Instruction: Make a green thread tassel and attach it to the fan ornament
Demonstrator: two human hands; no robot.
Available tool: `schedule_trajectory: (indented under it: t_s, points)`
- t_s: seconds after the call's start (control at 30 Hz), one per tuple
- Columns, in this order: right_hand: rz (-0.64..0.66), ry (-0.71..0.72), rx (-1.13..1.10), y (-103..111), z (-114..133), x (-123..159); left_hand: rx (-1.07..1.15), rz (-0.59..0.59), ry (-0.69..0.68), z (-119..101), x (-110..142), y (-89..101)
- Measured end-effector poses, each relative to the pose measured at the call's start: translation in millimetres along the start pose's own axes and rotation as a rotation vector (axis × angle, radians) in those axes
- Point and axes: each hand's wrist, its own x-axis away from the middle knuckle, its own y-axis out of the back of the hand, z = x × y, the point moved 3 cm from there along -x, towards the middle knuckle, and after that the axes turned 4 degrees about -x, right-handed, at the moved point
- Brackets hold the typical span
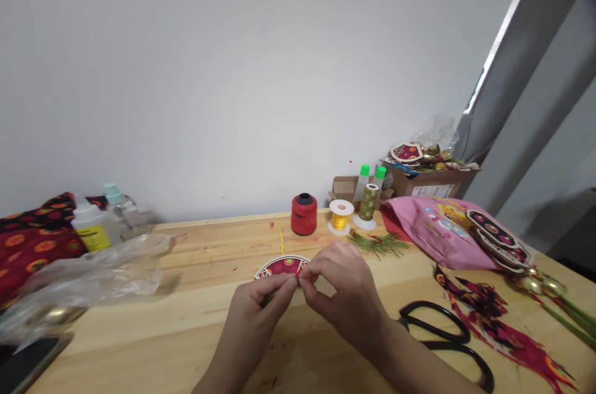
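Red thread, barely visible, is pinched between the fingertips of the left hand and right hand, which meet above a pale wooden table. A round red ornament lies just behind them; black scissors rest to the right.

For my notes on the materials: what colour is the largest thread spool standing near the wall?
Red, with a black core: the largest thread spool, seen best in the head view.

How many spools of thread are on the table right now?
3, in a row near the wall: a red spool, a yellow spool to its right, then an olive-green cone. Others may be hidden in the boxes.
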Motion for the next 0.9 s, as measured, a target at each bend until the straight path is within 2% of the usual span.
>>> schedule_trajectory:
  t_s: [0.17,0.43,0.6,0.77,0.9]
  points:
    - [0.022,-0.016,0.013,-1,0,1,-0.061,0.007,-0.088,-2,-1,1.5]
    - [0.071,-0.003,-0.003,2,-1,-1,-0.094,0.041,-0.148,-6,0,2.2]
    - [0.093,-0.03,-0.111,5,-4,-4,-0.014,0.077,-0.029,1,-1,0.3]
    - [0.144,-0.197,-0.37,6,-8,-7,0.19,0.159,0.115,5,0,-2.2]
    - [0.121,-0.307,-0.457,5,-10,-8,0.282,0.17,0.141,6,-1,-2.5]
